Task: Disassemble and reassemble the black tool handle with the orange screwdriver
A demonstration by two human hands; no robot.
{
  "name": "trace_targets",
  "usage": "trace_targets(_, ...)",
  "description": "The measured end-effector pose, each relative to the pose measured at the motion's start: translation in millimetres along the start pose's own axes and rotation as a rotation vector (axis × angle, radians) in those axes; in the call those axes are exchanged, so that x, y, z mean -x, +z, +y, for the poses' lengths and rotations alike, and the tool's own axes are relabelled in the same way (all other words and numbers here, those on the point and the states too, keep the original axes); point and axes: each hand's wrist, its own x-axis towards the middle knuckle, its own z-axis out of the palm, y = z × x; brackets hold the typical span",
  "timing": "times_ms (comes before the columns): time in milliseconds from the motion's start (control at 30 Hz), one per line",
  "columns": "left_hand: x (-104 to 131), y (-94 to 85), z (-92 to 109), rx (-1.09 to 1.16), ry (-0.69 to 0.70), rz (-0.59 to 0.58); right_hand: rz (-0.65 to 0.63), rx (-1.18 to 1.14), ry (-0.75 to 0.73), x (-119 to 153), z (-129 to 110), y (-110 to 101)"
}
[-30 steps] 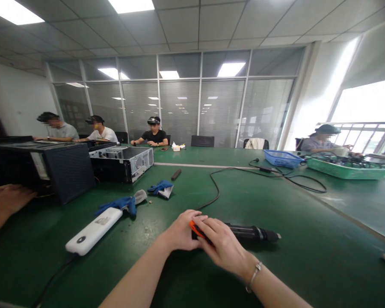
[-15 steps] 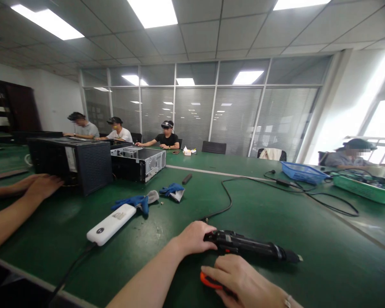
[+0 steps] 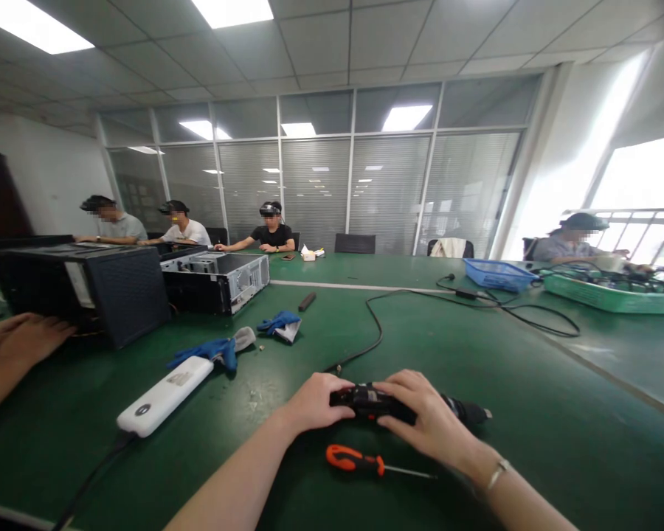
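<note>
A black corded electric screwdriver [image 3: 372, 402] lies on the green table in front of me, its tip pointing right. My left hand [image 3: 318, 403] is closed around its left end, where the cord comes close. Over its middle, my right hand [image 3: 429, 417] grips the body with thumb and fingers, hiding part of it. Nearer to me, an orange and black hand screwdriver [image 3: 357, 460] rests on the table with its thin shaft to the right, touched by neither hand.
A white power strip [image 3: 166, 394] and blue gloves [image 3: 204, 352] lie left. Beyond stand computer cases [image 3: 138, 287], with a co-worker's hands [image 3: 30, 343] at one. Baskets, one blue [image 3: 498, 274] and one green [image 3: 603, 291], sit right near a black cable [image 3: 379, 324]. Several people sit around.
My right hand has let go of the orange screwdriver, leaving it on the table, and moved up onto the electric screwdriver. My left hand stays on its end. The view has shifted right.
</note>
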Motion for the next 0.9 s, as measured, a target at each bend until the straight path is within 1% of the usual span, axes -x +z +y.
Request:
trace_targets(67,-1,1.1,-2,-0.019,-0.028,0.007,0.047,0.020,0.084,8,25,-4)
trace_targets(133,-2,1.9,-3,-0.029,-0.042,0.019,-0.008,0.003,0.128,20,46,-8)
trace_targets(200,-3,2.5,-3,-0.039,-0.044,0.037,-0.087,-0.034,0.192,32,60,-14)
trace_targets(333,-4,3.2,-3,-0.050,-0.011,0.088,-0.226,-0.125,0.337,42,69,-26)
trace_targets(433,-3,1.8,-4,-0.040,-0.012,0.171,-0.235,-0.126,0.373,42,74,-30)
trace_targets(533,-2,-0.8,-7,-0.043,-0.054,0.269,-0.183,-0.039,0.413,48,90,-29)
trace_targets(600,-1,-1.9,-9,-0.055,-0.079,0.296,-0.131,0.056,0.473,59,109,-30)
trace_targets(733,0,-1.2,-8,-0.080,-0.104,0.252,0.039,0.306,0.695,94,165,-40)
trace_targets(833,0,0.3,-5,-0.095,-0.100,0.214,0.136,0.486,0.900,128,209,-54)
trace_targets(900,-1,1.0,-5,-0.106,-0.098,0.199,0.214,0.572,0.994,150,233,-63)
